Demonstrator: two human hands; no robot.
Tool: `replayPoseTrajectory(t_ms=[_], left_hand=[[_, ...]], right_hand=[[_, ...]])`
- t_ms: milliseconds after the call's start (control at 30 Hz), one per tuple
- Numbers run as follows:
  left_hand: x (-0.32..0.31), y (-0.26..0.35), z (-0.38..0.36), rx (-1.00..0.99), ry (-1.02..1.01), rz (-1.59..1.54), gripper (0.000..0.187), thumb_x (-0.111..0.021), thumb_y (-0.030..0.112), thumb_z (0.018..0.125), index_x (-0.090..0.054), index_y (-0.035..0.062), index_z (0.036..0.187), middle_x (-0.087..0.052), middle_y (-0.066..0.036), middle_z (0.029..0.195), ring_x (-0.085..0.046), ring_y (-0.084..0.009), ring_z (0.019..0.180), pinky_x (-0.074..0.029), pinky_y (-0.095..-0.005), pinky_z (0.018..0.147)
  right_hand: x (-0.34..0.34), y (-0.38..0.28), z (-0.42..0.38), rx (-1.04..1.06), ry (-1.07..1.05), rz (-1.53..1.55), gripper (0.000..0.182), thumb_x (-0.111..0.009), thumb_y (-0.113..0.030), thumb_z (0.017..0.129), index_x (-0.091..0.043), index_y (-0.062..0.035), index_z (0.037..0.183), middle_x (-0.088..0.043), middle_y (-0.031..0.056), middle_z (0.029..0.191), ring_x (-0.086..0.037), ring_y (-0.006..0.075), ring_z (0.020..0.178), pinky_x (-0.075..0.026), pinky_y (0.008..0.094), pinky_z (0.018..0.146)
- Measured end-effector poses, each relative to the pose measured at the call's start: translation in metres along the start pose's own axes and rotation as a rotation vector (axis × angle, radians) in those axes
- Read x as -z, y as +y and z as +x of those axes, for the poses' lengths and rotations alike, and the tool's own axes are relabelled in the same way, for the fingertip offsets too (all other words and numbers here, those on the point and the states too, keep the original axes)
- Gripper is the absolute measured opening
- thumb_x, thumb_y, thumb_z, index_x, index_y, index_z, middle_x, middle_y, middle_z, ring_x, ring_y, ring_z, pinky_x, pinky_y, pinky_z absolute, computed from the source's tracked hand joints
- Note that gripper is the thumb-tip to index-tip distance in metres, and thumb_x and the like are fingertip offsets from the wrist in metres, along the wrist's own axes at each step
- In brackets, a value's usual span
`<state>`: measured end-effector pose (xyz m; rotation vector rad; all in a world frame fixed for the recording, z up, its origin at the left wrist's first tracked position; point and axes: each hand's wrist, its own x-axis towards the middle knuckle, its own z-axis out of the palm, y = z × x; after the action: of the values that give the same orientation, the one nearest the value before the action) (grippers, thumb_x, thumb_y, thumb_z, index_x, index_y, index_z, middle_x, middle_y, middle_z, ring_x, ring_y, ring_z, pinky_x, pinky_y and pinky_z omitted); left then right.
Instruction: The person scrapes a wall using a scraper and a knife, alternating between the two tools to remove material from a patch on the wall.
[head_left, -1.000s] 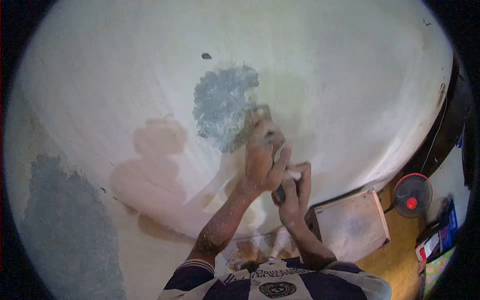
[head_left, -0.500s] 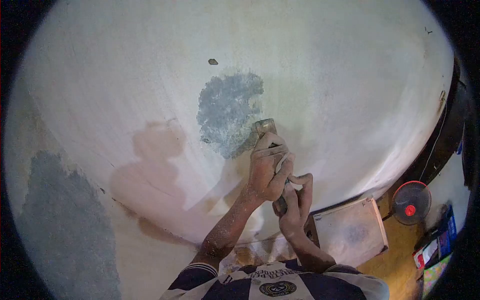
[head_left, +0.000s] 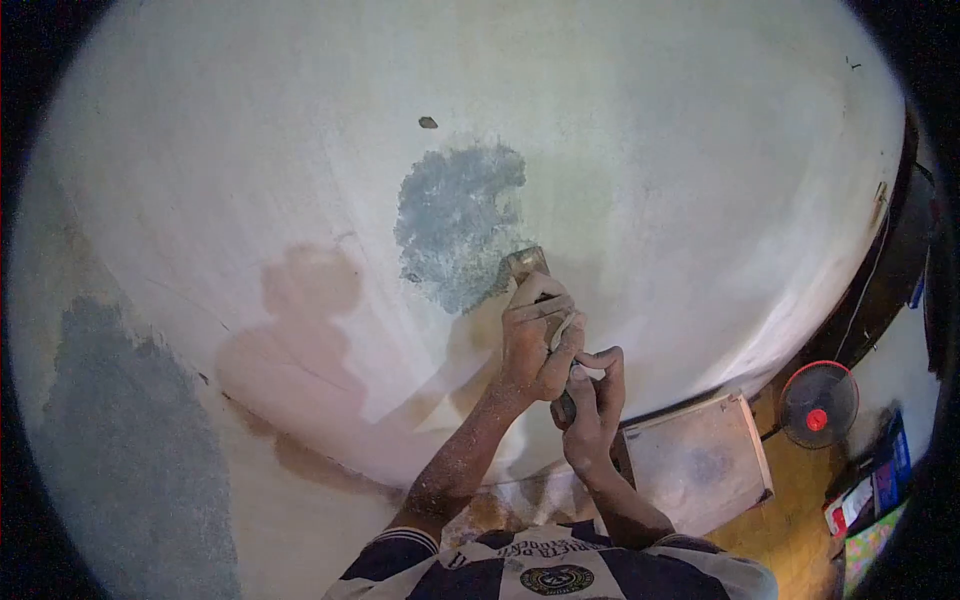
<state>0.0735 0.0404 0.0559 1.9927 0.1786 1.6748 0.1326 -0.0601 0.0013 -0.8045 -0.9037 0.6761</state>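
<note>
A pale painted wall point(head_left: 650, 170) fills the view, with a scraped grey patch point(head_left: 455, 225) near its middle. A scraper point(head_left: 526, 265) rests its blade against the patch's lower right edge. My left hand point(head_left: 535, 335) presses down on the scraper just behind the blade. My right hand point(head_left: 595, 400) grips the dark handle end below it. Both forearms are dusted with white powder.
A larger bare grey area point(head_left: 120, 440) shows at the lower left of the wall. A small dark mark point(head_left: 428, 122) sits above the patch. Below right stand a dusty wooden board point(head_left: 695, 460), a red fan point(head_left: 818, 405) and colourful packets point(head_left: 870, 500) on an orange floor.
The scraper and both hands have slid down the wall, from the patch's right side to its lower right edge.
</note>
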Motion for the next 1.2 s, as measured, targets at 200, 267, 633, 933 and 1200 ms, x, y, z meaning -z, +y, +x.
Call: replayPoseTrajectory(t_ms=[200,267,633,933,1200], left_hand=[[0.000,-0.012,-0.010,0.041,0.011,-0.035,0.019,-0.060,0.013,0.079,-0.057,-0.0024,0.068,-0.051,-0.016,0.072,-0.051,-0.0319,0.075,-0.042,-0.0426,0.069],[0.006,-0.001,0.008,-0.009,-0.059,0.015,0.018,-0.060,0.012,0.079,-0.058,-0.0026,0.070,-0.051,-0.016,0.074,-0.051,-0.0323,0.075,-0.042,-0.0427,0.069],[0.008,-0.009,0.001,0.081,-0.082,0.031,0.025,-0.057,0.020,0.088,-0.055,-0.0033,0.078,-0.052,-0.014,0.083,-0.051,-0.0248,0.073,-0.042,-0.0401,0.071],[0.007,-0.007,0.008,0.039,-0.021,0.089,0.018,-0.061,0.012,0.080,-0.060,-0.0044,0.072,-0.053,-0.018,0.082,-0.052,-0.0345,0.077,-0.041,-0.0455,0.077],[0.008,-0.009,-0.006,0.116,-0.069,0.123,0.019,-0.060,0.012,0.082,-0.060,-0.0051,0.072,-0.054,-0.019,0.079,-0.052,-0.0353,0.076,-0.040,-0.0458,0.074]], right_hand=[[-0.004,0.006,-0.004,-0.009,0.044,0.003,0.011,-0.048,-0.014,0.102,-0.039,-0.0095,0.106,-0.045,-0.0031,0.060,-0.036,0.0027,0.046,-0.028,0.0217,0.041],[-0.011,-0.004,0.005,0.043,0.040,0.033,0.011,-0.048,-0.015,0.102,-0.039,-0.0096,0.106,-0.045,-0.0035,0.059,-0.035,0.0027,0.045,-0.028,0.0215,0.041],[-0.007,-0.006,0.008,-0.019,-0.010,0.067,0.012,-0.048,-0.016,0.102,-0.040,-0.0100,0.107,-0.045,-0.0032,0.059,-0.037,0.0034,0.045,-0.028,0.0216,0.040],[-0.010,-0.007,0.012,-0.043,-0.020,0.079,0.011,-0.048,-0.017,0.102,-0.041,-0.0110,0.108,-0.044,-0.0040,0.059,-0.036,0.0031,0.044,-0.028,0.0217,0.039],[-0.007,-0.006,0.006,-0.148,0.008,0.144,0.010,-0.049,-0.017,0.102,-0.041,-0.0114,0.105,-0.044,-0.0034,0.060,-0.036,0.0030,0.044,-0.027,0.0225,0.039]])
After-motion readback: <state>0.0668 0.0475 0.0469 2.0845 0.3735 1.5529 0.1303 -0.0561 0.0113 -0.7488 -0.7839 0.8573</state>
